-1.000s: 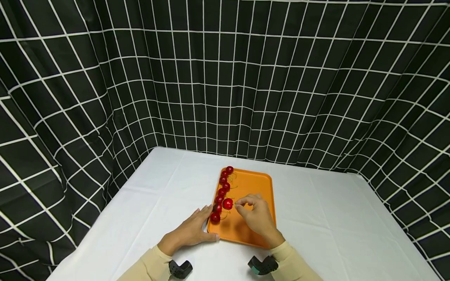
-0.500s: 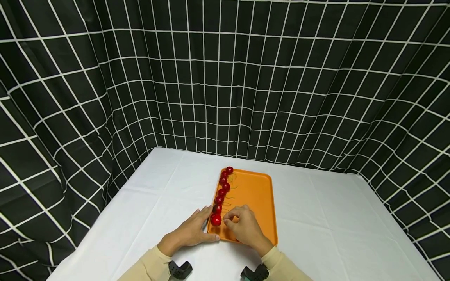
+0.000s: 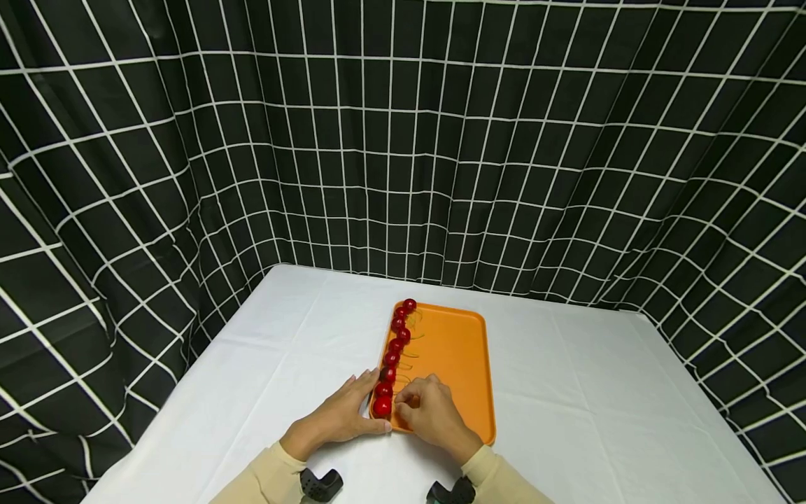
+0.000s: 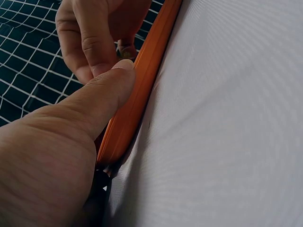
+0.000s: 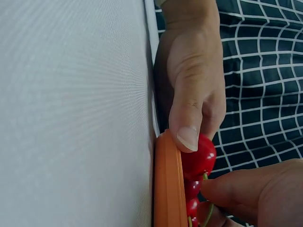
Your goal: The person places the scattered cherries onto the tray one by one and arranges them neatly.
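Observation:
In the head view an orange tray (image 3: 452, 357) bears a row of red cherries (image 3: 396, 346) along its left side, their thin stems pointing right. My right hand (image 3: 434, 414) pinches the stem of a cherry (image 3: 382, 407) at the row's near end, in the tray's near left corner. The right wrist view shows that cherry (image 5: 202, 158) beside the left thumb, its green stem (image 5: 205, 177) at the right fingertips. My left hand (image 3: 336, 418) rests at that corner, fingers extended along the left side and thumb (image 4: 106, 92) on the near rim.
A white cloth covers the table (image 3: 567, 378) around the tray. Dark curtains (image 3: 403, 140) with a white grid stand behind and at both sides. Black devices (image 3: 321, 484) sit at both wrists.
My right hand has carried the cherry by its stem toward me and left, from beside the row's middle to its near end. The left hand stays in place.

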The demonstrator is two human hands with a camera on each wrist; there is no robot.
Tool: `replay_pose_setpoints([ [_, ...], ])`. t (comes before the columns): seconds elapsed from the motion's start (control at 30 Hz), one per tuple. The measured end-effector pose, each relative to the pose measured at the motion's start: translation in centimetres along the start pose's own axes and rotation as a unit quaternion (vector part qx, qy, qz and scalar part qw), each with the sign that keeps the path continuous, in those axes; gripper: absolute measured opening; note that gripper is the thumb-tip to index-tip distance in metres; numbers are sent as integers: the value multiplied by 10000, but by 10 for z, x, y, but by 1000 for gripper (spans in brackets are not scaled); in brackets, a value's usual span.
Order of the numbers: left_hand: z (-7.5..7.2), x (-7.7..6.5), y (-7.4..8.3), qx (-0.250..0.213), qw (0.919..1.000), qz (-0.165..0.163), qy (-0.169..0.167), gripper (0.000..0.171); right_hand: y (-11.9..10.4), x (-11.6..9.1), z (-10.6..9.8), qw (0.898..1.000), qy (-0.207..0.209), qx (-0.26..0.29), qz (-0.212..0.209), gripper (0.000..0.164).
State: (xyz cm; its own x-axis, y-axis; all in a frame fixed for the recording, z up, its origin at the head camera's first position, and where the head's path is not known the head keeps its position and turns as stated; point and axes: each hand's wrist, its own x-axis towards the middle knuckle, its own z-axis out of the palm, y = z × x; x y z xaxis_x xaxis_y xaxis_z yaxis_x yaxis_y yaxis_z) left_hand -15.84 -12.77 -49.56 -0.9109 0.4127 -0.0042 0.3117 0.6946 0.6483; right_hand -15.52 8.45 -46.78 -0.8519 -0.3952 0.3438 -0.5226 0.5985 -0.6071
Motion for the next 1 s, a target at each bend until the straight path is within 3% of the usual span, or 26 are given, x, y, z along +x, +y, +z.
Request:
replay_pose_setpoints([
  [0.6,-2,-1,1,-6,9999,116,53,107,2,-2,5,9991,-412,-132,5,9],
  [0.87,-4,0,0,10,9998,208,46,110,1,1,-5,9993,-270,141,199,7],
  [1.0,-4,-1,-1,-68,9997,210,48,112,6,2,-17,9986,30,374,369,11],
])
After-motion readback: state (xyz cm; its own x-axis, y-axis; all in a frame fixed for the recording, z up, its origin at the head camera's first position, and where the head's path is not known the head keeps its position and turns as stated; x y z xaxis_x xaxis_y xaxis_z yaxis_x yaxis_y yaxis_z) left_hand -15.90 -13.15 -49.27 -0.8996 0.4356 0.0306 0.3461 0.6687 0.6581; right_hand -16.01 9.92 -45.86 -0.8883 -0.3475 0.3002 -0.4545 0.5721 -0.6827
